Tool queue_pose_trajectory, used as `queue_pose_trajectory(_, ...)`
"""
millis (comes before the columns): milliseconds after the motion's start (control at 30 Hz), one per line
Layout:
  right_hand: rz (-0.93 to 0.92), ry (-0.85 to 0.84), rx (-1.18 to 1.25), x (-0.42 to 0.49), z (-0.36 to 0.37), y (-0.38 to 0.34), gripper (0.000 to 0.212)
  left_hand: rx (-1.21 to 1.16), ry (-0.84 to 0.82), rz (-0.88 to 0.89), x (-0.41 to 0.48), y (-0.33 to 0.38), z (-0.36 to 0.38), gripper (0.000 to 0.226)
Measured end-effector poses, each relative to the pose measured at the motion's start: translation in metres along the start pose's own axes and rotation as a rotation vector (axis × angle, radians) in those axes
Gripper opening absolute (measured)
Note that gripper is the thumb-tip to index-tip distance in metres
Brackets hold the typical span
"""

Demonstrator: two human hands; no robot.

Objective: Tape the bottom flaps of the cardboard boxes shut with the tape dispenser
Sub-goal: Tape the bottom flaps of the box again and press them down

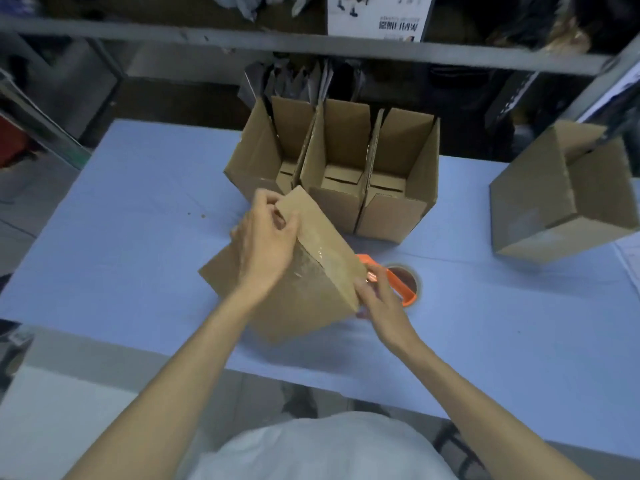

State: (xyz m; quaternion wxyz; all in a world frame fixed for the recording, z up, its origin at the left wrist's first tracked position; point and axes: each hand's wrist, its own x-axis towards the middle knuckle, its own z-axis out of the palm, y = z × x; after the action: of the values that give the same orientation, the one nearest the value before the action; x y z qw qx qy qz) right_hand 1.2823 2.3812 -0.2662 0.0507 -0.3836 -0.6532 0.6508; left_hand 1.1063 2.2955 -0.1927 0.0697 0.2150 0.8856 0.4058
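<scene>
Cardboard box (311, 271): tilted on the blue bench (138, 220), taped seam upward.
Left hand (266, 244): fingers curled, pinching the box's far end.
Right hand (379, 299): at the box's right corner, fingers wrapped round the orange tape dispenser (401, 284).
Open boxes (346, 174): just behind the box.

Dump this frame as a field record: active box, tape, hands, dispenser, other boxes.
active box: tilted on the table, taped face up
clear tape: runs along the top seam
left hand: grips the active box at its far corner
right hand: holds the orange tape dispenser at the box's right edge
row of three boxes: upright, open, behind
fourth box: apart, far right, on its side
</scene>
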Motion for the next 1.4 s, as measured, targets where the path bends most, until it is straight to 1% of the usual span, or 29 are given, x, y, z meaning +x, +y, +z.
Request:
queue_pose_trajectory(67,0.026,0.047,0.080,0.005,-0.007,-0.027,0.053,-0.199,0.045,-0.118,-0.021,-0.003,-0.021,0.021)
queue_pose_trajectory(167,-0.024,0.070,0.006,0.007,-0.010,-0.054,0.081,-0.315,0.002,-0.277,-0.050,-0.019,-0.031,0.024)
queue_pose_trajectory(200,-0.031,0.068,-0.071,0.007,-0.007,-0.061,0.095,-0.341,0.000,-0.328,-0.056,-0.024,-0.031,0.026)
queue_pose_trajectory(267,-0.023,0.080,-0.307,0.003,0.005,-0.071,0.123,-0.366,0.007,-0.412,-0.065,-0.029,-0.028,0.034)
queue_pose_trajectory(300,-0.022,0.088,-0.405,0.001,0.011,-0.073,0.131,-0.354,0.006,-0.434,-0.068,-0.029,-0.028,0.043)
queue_pose_trajectory(333,-0.027,0.094,-0.474,0.001,0.018,-0.073,0.134,-0.325,-0.007,-0.443,-0.070,-0.029,-0.027,0.056)
queue_pose_trajectory(367,-0.037,0.100,-0.511,0.001,0.023,-0.071,0.133,-0.292,-0.022,-0.445,-0.072,-0.029,-0.027,0.067)
queue_pose_trajectory(400,-0.049,0.109,-0.506,0.001,0.026,-0.069,0.130,-0.274,-0.033,-0.448,-0.073,-0.032,-0.027,0.072)
queue_pose_trajectory(433,-0.053,0.122,-0.457,0.003,0.028,-0.067,0.124,-0.285,-0.039,-0.450,-0.074,-0.035,-0.027,0.071)
queue_pose_trajectory(533,-0.009,0.152,-0.117,0.012,0.026,-0.063,0.098,-0.353,-0.047,-0.448,-0.076,-0.043,-0.026,0.054)
queue_pose_trajectory(567,0.004,0.166,-0.049,0.014,0.025,-0.062,0.091,-0.357,-0.040,-0.447,-0.076,-0.043,-0.025,0.051)
queue_pose_trajectory(633,-0.010,0.197,-0.120,0.015,0.027,-0.059,0.089,-0.377,-0.006,-0.468,-0.076,-0.041,-0.023,0.047)
queue_pose_trajectory(667,-0.025,0.211,-0.200,0.014,0.030,-0.058,0.094,-0.386,0.009,-0.483,-0.075,-0.040,-0.022,0.046)
queue_pose_trajectory(733,-0.055,0.234,-0.360,0.010,0.035,-0.056,0.111,-0.392,0.019,-0.489,-0.074,-0.039,-0.022,0.044)
queue_pose_trajectory(767,-0.072,0.237,-0.418,0.010,0.036,-0.055,0.116,-0.395,0.015,-0.479,-0.073,-0.039,-0.022,0.043)
queue_pose_trajectory(800,-0.075,0.233,-0.426,0.010,0.036,-0.054,0.116,-0.401,0.006,-0.468,-0.074,-0.039,-0.022,0.042)
queue_pose_trajectory(833,-0.065,0.225,-0.365,0.012,0.034,-0.055,0.110,-0.408,-0.002,-0.461,-0.074,-0.040,-0.022,0.041)
queue_pose_trajectory(900,-0.024,0.206,-0.132,0.015,0.030,-0.057,0.091,-0.412,-0.018,-0.462,-0.074,-0.042,-0.023,0.039)
queue_pose_trajectory(933,-0.014,0.198,-0.061,0.016,0.028,-0.058,0.083,-0.405,-0.021,-0.467,-0.073,-0.042,-0.023,0.037)
queue_pose_trajectory(1000,-0.006,0.170,-0.102,0.016,0.025,-0.058,0.076,-0.388,-0.008,-0.476,-0.070,-0.043,-0.025,0.034)
queue_pose_trajectory(1033,-0.003,0.153,-0.140,0.016,0.024,-0.058,0.077,-0.389,0.001,-0.481,-0.069,-0.044,-0.026,0.034)
queue_pose_trajectory(1100,-0.001,0.136,-0.198,0.013,0.025,-0.057,0.091,-0.417,-0.004,-0.490,-0.067,-0.045,-0.028,0.040)
queue_pose_trajectory(1167,-0.024,0.139,-0.278,0.009,0.027,-0.055,0.115,-0.426,-0.043,-0.475,-0.066,-0.045,-0.029,0.058)
queue_pose_trajectory(1200,-0.032,0.133,-0.298,0.008,0.028,-0.054,0.121,-0.406,-0.067,-0.451,-0.066,-0.045,-0.030,0.070)
queue_pose_trajectory(1267,-0.035,0.087,-0.285,0.011,0.028,-0.058,0.117,-0.338,-0.112,-0.377,-0.063,-0.046,-0.031,0.095)
queue_pose_trajectory(1300,-0.020,0.056,-0.251,0.013,0.027,-0.059,0.112,-0.309,-0.129,-0.339,-0.062,-0.047,-0.033,0.102)
queue_pose_trajectory(1333,0.012,0.034,-0.188,0.016,0.026,-0.061,0.105,-0.299,-0.137,-0.312,-0.060,-0.049,-0.034,0.102)
queue_pose_trajectory(1367,0.031,0.027,-0.143,0.018,0.026,-0.062,0.097,-0.311,-0.133,-0.306,-0.059,-0.051,-0.035,0.096)
queue_pose_trajectory(1400,0.006,0.049,-0.142,0.018,0.028,-0.062,0.088,-0.329,-0.121,-0.317,-0.057,-0.053,-0.035,0.088)
